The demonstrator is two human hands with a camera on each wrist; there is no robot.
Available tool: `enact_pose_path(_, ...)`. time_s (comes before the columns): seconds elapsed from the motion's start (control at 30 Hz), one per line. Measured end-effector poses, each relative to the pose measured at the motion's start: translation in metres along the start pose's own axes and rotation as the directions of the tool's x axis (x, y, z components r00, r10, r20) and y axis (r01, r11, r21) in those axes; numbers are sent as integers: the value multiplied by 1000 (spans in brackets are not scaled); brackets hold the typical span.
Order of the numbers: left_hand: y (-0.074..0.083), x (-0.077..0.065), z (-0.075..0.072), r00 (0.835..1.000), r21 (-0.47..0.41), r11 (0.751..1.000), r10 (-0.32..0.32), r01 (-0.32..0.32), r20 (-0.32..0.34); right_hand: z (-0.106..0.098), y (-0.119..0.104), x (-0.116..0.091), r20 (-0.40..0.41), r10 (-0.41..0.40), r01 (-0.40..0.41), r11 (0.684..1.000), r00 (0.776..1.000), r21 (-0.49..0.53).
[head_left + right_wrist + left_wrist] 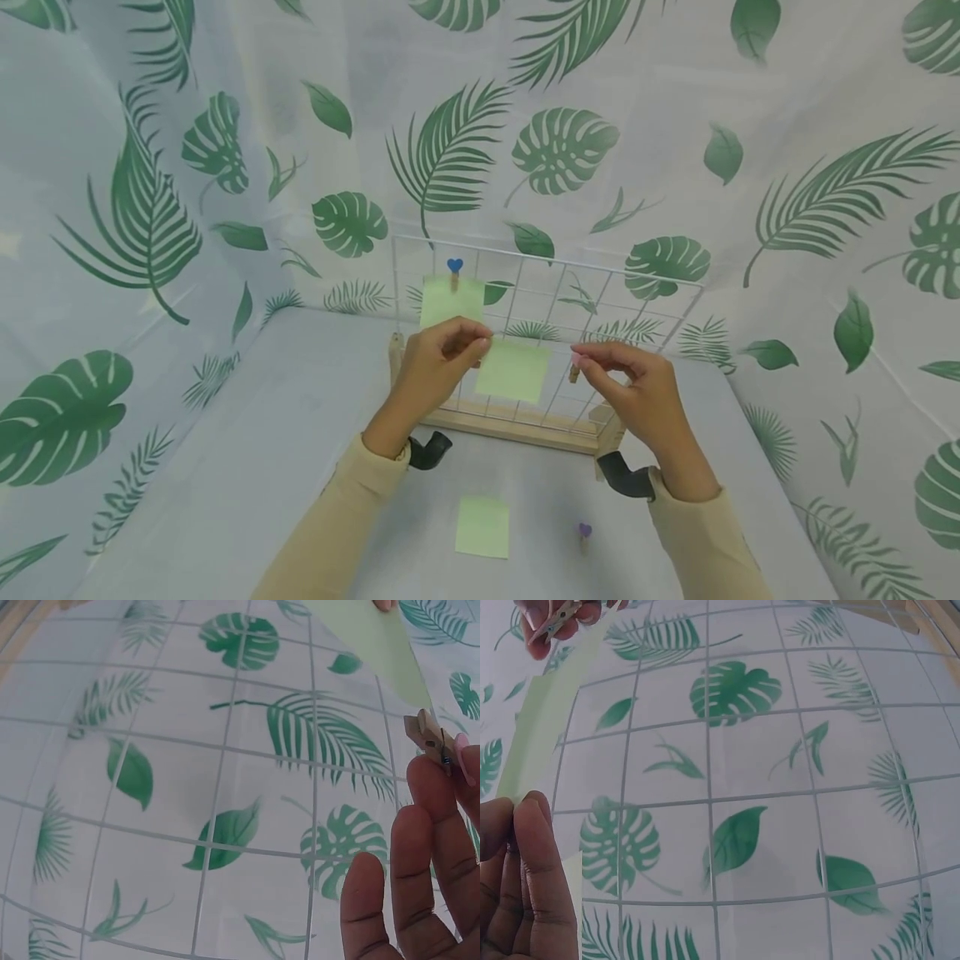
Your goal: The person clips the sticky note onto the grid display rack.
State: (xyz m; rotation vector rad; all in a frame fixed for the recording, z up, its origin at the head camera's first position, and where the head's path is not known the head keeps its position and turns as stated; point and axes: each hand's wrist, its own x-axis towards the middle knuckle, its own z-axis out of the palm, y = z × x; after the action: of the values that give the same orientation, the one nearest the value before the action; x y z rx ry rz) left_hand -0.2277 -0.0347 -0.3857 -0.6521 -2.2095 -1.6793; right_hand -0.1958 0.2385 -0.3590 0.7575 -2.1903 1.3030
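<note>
My left hand pinches the upper left corner of a pale green paper note between thumb and finger, in front of a white wire grid. My right hand pinches a small wooden clothespin with a pink top, a little to the right of the note. In the right wrist view the clothespin is apart from my three lower fingers' tips. Another green note hangs on the grid's upper left, held by a clothespin with a blue heart, partly behind my left hand.
The grid stands in a wooden base on a white table. A green note and a clothespin with a purple heart lie on the table in front. A leaf-print curtain surrounds the table. Black straps hang at both wrists.
</note>
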Motion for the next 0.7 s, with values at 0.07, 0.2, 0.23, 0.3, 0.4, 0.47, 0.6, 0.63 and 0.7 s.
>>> enact_pose_path(0.07, 1, 2, 0, 1000, -3, 1000, -8, 8, 3, 0, 0, 2, -5, -5, 5, 1000, 1000, -2)
enact_pose_path(0.2, 3, 5, 1, 1000, -5, 1000, -15, 15, 0, -1, 0, 5, -5, -7, 7, 1000, 1000, -9)
enact_pose_path(0.23, 3, 6, 1, 1000, -7, 1000, -16, 16, -3, -1, 1, 5, -6, -4, 4, 1000, 1000, -14)
enact_pose_path(0.3, 3, 7, 2, 1000, -9, 1000, -17, 17, -8, -1, 1, 6, -8, 2, -3, 1000, 1000, -29)
enact_pose_path(0.4, 2, 8, 2, 1000, -11, 1000, -18, 18, -13, 0, 2, 8, -7, 12, -12, 999, 1000, -47)
enact_pose_path(0.47, 1, 9, 3, 1000, -15, 1000, -16, 16, -14, 0, 2, 9, -7, 16, -17, 999, 1000, -44)
enact_pose_path(0.6, -1, 13, 6, 1000, -30, 1000, -1, 0, -16, -1, 1, 13, 4, 33, -33, 999, 999, -18)
enact_pose_path(0.63, -2, 14, 6, 1000, -35, 999, 5, -6, -17, -1, 1, 14, 9, 39, -39, 999, 999, -13)
enact_pose_path(0.7, -3, 15, 8, 999, -40, 999, 22, -23, -24, -1, 1, 16, 17, 52, -52, 999, 999, -10)
